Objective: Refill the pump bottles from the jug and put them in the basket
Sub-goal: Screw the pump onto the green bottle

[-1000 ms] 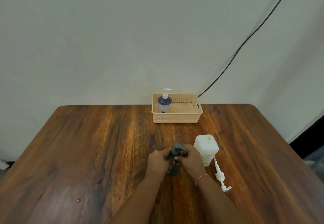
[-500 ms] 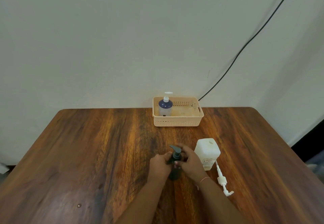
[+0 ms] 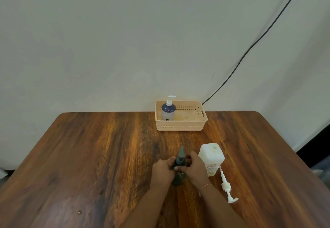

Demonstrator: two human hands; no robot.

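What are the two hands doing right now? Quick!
Left hand: closed, gripping the side of the dark pump bottle.
Right hand: closed, fingers curled round the same bottle near its pump top.

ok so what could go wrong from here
The left hand and right hand grip the dark pump bottle near its top; a hard twist could tip it. The white jug stands beside the right hand and looks uncapped, so a nudge might spill it. The loose white pump lies by the right forearm and could get swept aside.
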